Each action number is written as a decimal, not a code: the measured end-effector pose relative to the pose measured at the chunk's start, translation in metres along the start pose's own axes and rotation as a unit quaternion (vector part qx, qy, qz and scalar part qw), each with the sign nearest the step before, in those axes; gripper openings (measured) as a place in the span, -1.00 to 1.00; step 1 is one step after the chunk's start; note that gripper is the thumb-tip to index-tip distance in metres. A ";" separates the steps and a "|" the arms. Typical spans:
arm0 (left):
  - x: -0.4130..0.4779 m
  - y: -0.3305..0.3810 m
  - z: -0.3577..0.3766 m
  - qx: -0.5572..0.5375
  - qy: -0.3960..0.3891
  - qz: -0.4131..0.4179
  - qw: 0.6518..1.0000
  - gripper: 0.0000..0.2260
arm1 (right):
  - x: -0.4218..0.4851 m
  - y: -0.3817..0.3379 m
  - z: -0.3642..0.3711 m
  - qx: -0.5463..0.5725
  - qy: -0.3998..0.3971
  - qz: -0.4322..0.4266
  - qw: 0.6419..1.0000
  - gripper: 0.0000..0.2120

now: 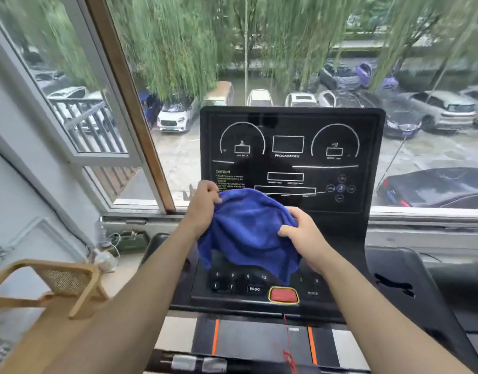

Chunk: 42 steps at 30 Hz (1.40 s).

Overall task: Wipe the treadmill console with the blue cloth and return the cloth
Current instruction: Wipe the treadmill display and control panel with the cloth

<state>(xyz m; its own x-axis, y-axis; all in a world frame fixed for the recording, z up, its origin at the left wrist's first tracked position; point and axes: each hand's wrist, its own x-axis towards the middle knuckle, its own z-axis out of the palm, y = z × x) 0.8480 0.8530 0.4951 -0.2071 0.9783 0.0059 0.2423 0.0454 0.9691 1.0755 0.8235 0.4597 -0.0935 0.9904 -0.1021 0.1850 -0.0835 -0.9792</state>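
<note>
While the left hand [203,203] pinches its top corner and the right hand [302,236] grips its right edge, the crumpled blue microfibre cloth [246,233] hangs before the black flat-panel treadmill console [289,157] (hem just above the red yellow-rimmed button [283,295])

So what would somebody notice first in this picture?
The bright blue fluffy cloth in the middle, bunched between the left hand and the right hand. Right behind it stands the black treadmill console with white markings, and below the cloth sits a red button with a yellow rim.
</note>
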 end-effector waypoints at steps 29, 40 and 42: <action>0.192 -0.003 0.055 0.465 0.201 0.351 0.787 -0.40 | 0.234 -0.055 0.044 -0.573 0.237 -0.356 0.699 -0.38; 0.143 -0.104 0.052 0.552 0.147 0.360 0.737 -0.35 | 0.198 0.038 0.057 -0.650 0.146 -0.402 0.628 -0.32; 0.168 -0.059 0.050 0.522 0.191 0.363 0.748 -0.36 | 0.224 -0.012 0.050 -0.634 0.176 -0.413 0.630 -0.33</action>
<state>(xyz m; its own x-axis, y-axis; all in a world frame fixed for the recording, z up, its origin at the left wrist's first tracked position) 0.8469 1.0250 0.4267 0.1308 0.7019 0.7001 0.9890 -0.1421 -0.0424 1.0039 1.0413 0.4395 -0.4897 0.6198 0.6132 0.8682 0.4111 0.2778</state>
